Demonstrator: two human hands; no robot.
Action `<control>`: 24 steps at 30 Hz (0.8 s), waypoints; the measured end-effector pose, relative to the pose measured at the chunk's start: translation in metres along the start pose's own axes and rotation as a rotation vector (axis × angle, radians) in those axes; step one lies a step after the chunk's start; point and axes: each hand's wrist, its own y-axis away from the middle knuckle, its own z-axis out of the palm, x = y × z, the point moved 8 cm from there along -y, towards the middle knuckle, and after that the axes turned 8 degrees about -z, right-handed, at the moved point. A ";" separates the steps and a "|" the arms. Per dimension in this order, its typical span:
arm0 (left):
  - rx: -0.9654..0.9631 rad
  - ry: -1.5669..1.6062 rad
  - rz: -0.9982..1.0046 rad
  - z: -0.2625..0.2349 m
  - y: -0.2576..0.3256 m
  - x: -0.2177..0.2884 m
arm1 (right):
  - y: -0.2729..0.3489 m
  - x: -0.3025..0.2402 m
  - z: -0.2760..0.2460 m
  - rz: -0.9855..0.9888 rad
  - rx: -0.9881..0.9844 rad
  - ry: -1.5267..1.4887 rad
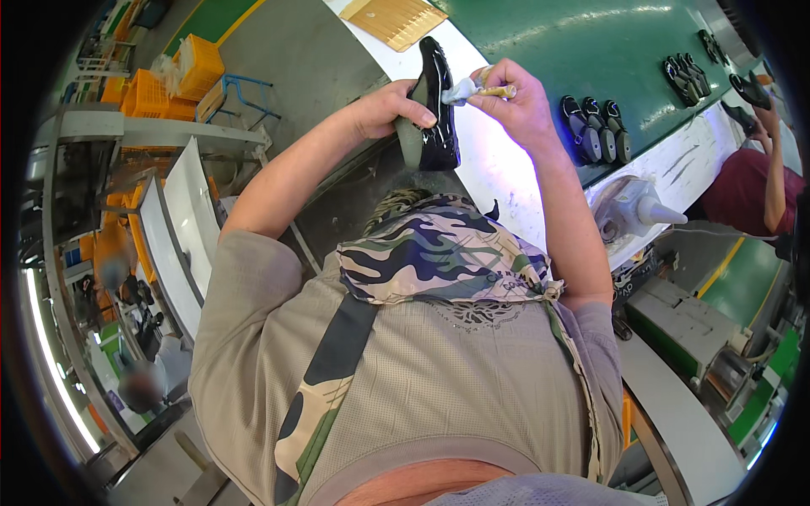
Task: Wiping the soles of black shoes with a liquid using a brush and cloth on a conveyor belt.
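My left hand is closed round a glossy black shoe sole with a grey face along its left side. It is held on its edge, with the toe end pointing away from me and the thick heel end close to me. My thumb presses on the glossy side. In my right hand is a brush with a short yellowish handle, pinched between thumb and fingers. Its pale, whitish-blue head touches or almost touches the right edge of the sole, near the middle.
Under my right forearm runs a white bench strip beside a green conveyor belt. Several black sandals lie on the belt. A plastic bottle with a conical nozzle sits right of my forearm. At far right, a co-worker handles footwear. Orange crates stand left.
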 end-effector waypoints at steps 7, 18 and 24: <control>0.180 0.097 0.141 -0.038 0.017 -0.005 | 0.018 0.009 0.021 0.135 -0.108 -0.033; 0.087 0.445 0.463 -0.069 0.056 -0.006 | 0.020 0.059 0.042 0.311 0.275 -0.384; 0.659 -0.020 0.660 -0.090 0.099 -0.005 | 0.023 0.071 0.056 0.379 0.412 -0.283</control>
